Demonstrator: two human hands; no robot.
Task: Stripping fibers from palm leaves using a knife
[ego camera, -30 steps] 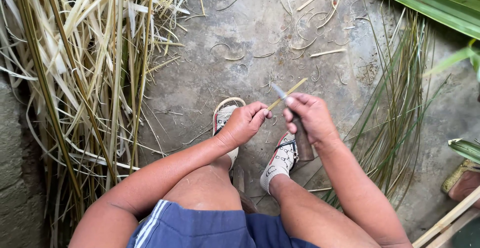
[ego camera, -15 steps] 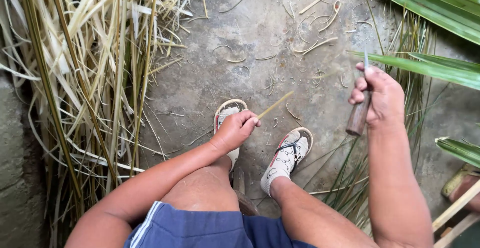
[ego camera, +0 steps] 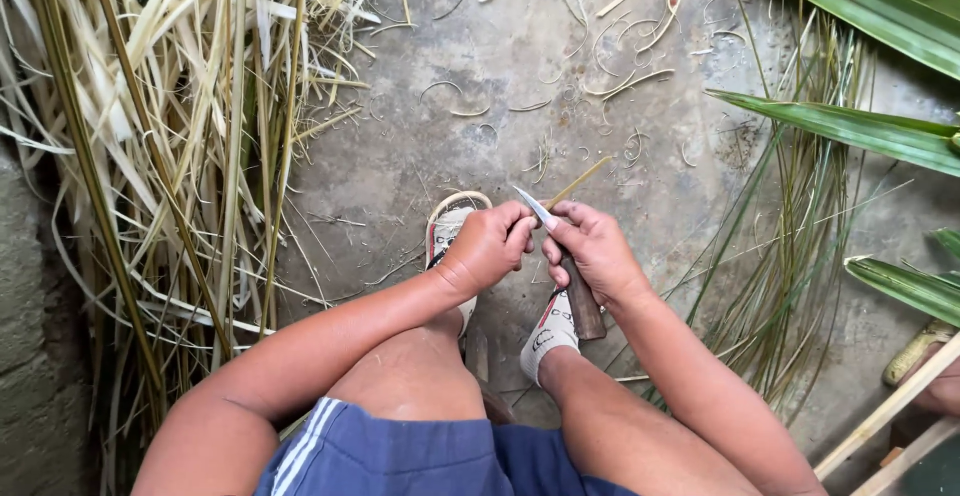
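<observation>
Left hand (ego camera: 487, 248): fingers pinching a thin yellow leaf-rib stick (ego camera: 578, 182), which is pointing toward 1 o'clock above the concrete floor (ego camera: 420, 146). Right hand (ego camera: 592, 251): fingers wrapping a wooden-handled knife (ego camera: 560, 256), blade lying against the stick. Dried palm strips (ego camera: 170, 126) are lying at 9 o'clock; green fronds (ego camera: 850, 131) at 3 o'clock; curled shavings (ego camera: 620, 66) at 12 o'clock.

The right hand (ego camera: 592, 251) has swung back from the right of the frame to the centre, its knife (ego camera: 556, 248) again laid on the thin stick (ego camera: 578, 182) beside the left hand (ego camera: 490, 246).
</observation>
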